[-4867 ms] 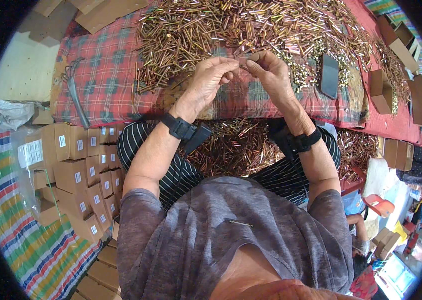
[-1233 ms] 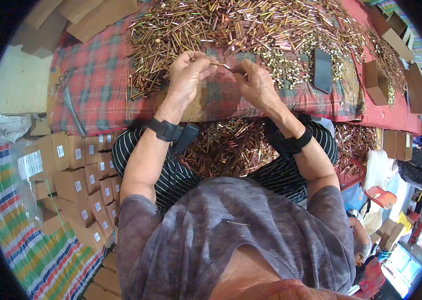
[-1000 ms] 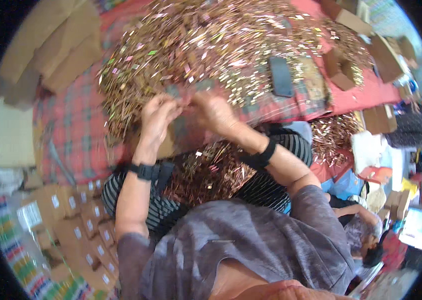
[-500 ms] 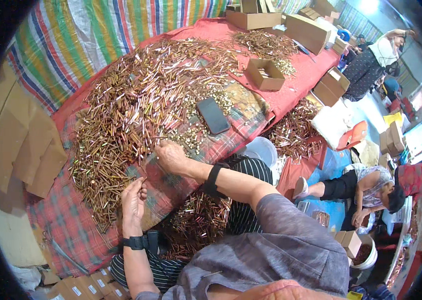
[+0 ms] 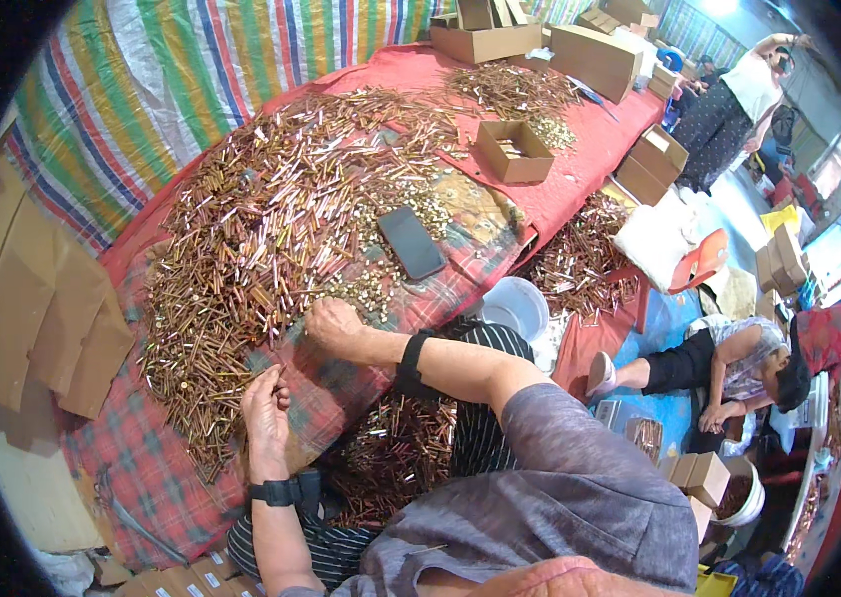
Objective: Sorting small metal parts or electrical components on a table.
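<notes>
A wide heap of thin, shiny copper-coloured rods (image 5: pixel 241 239) covers much of the table, and I cannot tell their exact kind. Several small gold-coloured pieces (image 5: pixel 366 284) lie loose at its near right side. My left hand (image 5: pixel 265 413) is at the heap's near edge, fingers curled with thumb and forefinger together; anything in the pinch is too small to make out. Above the plaid cloth (image 5: pixel 341 393), my right hand (image 5: pixel 333 326) is closed, back of the hand up, beside the gold-coloured pieces. Its fingertips are hidden.
A dark phone (image 5: pixel 411 243) lies right of the heap. An open cardboard box (image 5: pixel 515 154) stands farther right on red cloth (image 5: pixel 580 149). More rods (image 5: pixel 396 453) fill the space below the table edge. A co-worker (image 5: pixel 739 373) sits at right; another person (image 5: pixel 734 109) stands behind.
My view has shifted slightly. Both hands stay near the heap's near edge, a little farther apart, and my right hand is more tightly curled.
</notes>
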Demonstrator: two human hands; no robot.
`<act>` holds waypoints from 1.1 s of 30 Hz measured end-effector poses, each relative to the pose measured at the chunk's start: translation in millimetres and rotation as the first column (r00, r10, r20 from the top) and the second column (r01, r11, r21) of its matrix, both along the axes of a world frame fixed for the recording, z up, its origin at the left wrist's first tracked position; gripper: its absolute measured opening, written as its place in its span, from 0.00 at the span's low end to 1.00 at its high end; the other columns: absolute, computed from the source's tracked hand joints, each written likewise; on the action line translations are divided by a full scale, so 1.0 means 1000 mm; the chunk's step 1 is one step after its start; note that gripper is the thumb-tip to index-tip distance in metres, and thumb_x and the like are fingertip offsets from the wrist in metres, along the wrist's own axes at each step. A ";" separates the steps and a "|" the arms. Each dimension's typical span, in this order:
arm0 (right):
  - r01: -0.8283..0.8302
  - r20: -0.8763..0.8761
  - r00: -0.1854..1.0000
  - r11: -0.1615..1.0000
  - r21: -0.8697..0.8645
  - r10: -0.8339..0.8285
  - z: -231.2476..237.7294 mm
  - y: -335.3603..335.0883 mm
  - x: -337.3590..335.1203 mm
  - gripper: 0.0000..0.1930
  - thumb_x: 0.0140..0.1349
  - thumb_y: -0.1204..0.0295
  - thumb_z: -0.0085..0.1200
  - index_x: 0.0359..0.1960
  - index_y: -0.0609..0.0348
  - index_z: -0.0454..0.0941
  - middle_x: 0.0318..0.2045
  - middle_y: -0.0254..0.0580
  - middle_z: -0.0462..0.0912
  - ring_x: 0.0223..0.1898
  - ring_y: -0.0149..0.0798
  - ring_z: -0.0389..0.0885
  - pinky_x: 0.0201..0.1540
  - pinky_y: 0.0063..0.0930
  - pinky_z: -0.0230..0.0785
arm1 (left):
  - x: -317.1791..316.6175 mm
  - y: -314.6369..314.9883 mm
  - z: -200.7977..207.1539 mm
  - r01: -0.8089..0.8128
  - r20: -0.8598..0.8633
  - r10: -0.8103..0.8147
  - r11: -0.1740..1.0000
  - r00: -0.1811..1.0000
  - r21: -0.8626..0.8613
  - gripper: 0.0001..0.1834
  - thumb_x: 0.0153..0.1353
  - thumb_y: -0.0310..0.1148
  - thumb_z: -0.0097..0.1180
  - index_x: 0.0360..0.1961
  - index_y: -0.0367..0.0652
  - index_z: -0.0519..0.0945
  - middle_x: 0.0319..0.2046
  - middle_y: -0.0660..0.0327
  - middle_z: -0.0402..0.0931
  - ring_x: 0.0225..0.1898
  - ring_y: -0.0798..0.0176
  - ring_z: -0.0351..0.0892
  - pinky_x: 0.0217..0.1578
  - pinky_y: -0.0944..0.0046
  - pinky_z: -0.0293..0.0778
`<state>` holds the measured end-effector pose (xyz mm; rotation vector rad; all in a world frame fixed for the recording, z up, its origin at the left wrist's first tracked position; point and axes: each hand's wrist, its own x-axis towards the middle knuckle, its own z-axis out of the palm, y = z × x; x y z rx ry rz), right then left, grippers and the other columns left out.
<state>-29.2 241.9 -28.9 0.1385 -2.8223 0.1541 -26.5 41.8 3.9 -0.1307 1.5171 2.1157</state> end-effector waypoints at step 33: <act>0.124 0.107 0.922 -0.020 -0.992 0.373 0.069 -0.025 0.035 0.07 0.60 0.76 0.47 0.38 0.66 0.74 0.27 0.35 0.78 0.27 0.24 0.74 0.31 0.18 0.69 | 0.018 0.001 0.014 -0.110 -0.047 0.125 0.965 0.991 0.240 0.08 0.55 0.27 0.54 0.36 0.36 0.75 0.27 0.65 0.73 0.26 0.75 0.68 0.27 0.76 0.65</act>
